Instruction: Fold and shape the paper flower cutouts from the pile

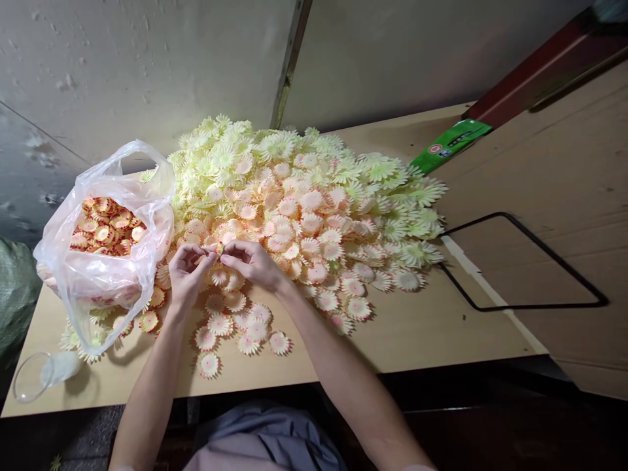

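Here, a small yellowish piece (220, 248) between both hands (187, 267) (252, 263) in a fingertip pinch, over pale flowers (311, 201).

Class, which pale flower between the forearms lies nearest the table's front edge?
The lowest pale flower, at the bottom of the loose cluster; the others there lie farther back.

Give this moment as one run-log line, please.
left hand, right hand: both holding small yellowish piece | bag: open, at left | flower-shaped pieces: piled beyond hands
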{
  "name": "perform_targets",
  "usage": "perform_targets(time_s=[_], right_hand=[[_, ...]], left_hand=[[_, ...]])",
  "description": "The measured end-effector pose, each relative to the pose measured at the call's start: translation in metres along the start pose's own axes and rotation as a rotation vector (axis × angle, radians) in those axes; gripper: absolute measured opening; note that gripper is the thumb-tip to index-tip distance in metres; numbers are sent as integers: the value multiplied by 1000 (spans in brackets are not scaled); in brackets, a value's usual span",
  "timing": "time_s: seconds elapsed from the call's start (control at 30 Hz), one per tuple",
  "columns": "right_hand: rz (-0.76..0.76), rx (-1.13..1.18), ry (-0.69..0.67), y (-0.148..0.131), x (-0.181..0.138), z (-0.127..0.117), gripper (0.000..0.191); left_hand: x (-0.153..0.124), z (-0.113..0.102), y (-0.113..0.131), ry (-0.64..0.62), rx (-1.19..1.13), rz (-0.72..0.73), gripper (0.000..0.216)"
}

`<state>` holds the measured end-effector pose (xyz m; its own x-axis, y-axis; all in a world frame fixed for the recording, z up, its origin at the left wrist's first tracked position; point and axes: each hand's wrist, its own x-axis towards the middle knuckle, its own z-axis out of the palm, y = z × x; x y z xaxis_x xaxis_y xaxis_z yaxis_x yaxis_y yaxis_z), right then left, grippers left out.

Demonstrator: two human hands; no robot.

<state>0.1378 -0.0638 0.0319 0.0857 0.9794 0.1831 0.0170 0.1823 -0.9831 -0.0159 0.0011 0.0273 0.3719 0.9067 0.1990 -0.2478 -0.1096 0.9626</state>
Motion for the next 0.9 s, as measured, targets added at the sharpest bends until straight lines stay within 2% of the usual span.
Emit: perform_targets(time_s=[0.3, 0.9], right_hand=[[-39, 56, 63, 3, 4, 3, 30], [-53, 48, -2, 5, 6, 1, 33]], left_hand=[[0, -1, 0, -92, -53, 36, 23], [2, -2, -2, -49, 1, 42, 26]])
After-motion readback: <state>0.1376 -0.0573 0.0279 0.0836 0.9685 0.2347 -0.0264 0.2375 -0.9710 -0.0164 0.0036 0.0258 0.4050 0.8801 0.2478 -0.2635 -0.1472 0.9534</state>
